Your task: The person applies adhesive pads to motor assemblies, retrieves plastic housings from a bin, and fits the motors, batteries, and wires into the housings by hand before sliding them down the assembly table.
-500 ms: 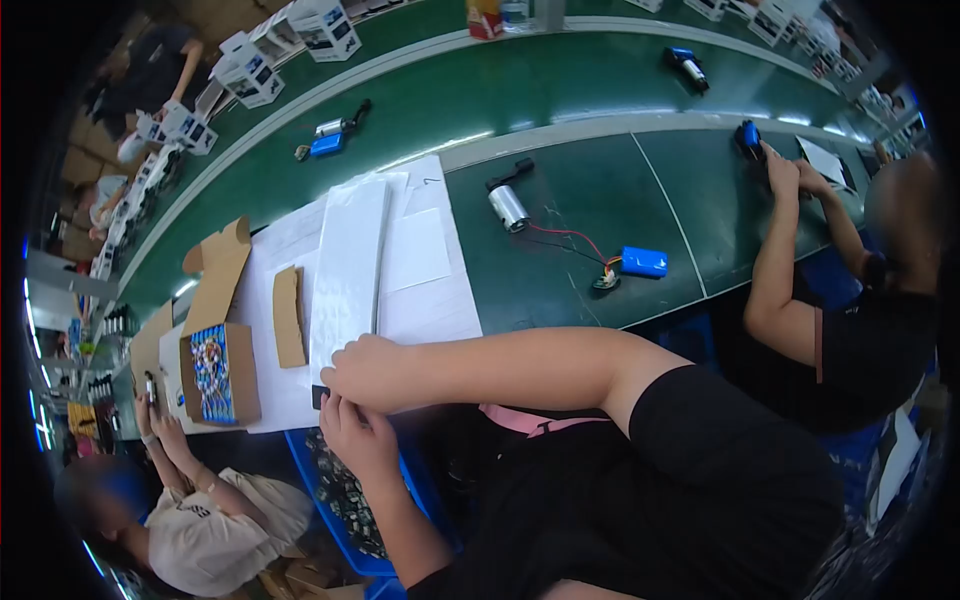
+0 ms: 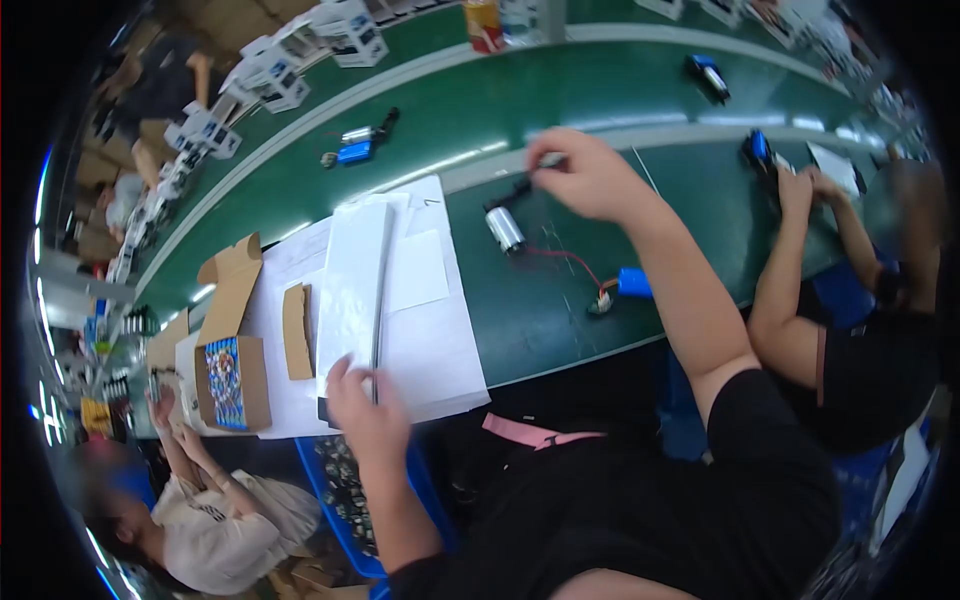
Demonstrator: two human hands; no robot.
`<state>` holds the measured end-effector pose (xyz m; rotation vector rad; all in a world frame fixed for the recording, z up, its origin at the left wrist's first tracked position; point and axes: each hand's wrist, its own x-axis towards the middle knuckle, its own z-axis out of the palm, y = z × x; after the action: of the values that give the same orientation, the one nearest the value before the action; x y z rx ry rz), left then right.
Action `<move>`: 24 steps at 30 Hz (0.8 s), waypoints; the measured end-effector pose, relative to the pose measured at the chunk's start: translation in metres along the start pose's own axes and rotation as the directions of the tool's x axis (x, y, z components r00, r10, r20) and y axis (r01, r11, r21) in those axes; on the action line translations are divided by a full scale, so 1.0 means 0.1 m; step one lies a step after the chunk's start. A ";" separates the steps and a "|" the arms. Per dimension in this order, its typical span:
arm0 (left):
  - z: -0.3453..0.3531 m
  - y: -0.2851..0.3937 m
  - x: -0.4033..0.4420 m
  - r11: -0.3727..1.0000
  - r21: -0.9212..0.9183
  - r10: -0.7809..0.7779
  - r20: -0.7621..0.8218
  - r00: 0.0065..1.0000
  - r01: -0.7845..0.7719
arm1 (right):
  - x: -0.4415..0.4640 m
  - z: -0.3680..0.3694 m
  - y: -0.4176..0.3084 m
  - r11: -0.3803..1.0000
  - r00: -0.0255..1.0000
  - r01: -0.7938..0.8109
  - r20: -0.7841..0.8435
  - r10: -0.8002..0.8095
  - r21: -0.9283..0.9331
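My right hand [image 2: 585, 178] is over the green table beside the black end piece [image 2: 508, 196] of a silver cylindrical motor [image 2: 505, 230]. Its thumb and fingers are pinched around a small dark thing too hidden to name. Red and black wires run from the motor to a small circuit board [image 2: 600, 303] and a blue battery pack [image 2: 634, 283]. My left hand [image 2: 370, 410], smeared by motion, is at the near end of a long white wrapped slab [image 2: 352, 285]. Its fingers look apart, with nothing visible held.
White paper [image 2: 450, 370] lies under the slab and a cardboard strip [image 2: 297, 332]. A carton [image 2: 250, 385] holds small blue-and-white parts. Below sits a blue bin [image 2: 365, 560] of small boards. People work on both sides: a hand [image 2: 795, 190] at right, a sleeve [image 2: 225, 540] at left.
My right hand has left my left hand at the slab's near end and swung up and right to the motor's black piece. The left hand has opened somewhat; the view has shifted slightly.
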<state>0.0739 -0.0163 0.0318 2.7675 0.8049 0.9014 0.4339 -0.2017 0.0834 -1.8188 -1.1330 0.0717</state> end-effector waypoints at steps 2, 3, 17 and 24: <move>0.29 0.42 0.35 0.975 -0.219 0.031 0.051 0.998 -0.019 | 0.03 -0.13 0.36 0.880 0.902 -0.431 0.072 0.426 0.198; 0.45 0.67 0.53 0.939 -0.343 0.024 0.124 0.992 0.021 | -0.06 -0.04 0.70 0.909 0.920 -0.364 -0.072 0.384 0.202; 1.57 1.51 1.79 0.980 -0.047 -0.130 0.593 0.795 0.195 | -0.24 0.10 0.74 0.933 0.957 -0.290 0.060 0.283 0.213; 1.78 1.51 1.65 0.792 -0.466 -0.207 0.403 0.891 0.395 | -0.28 0.25 0.72 0.932 0.959 -0.281 0.022 0.283 0.229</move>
<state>0.3568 -0.0500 0.0118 2.1258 0.7629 0.4756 0.4542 -0.2127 0.0053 -1.7562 -0.8108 0.3476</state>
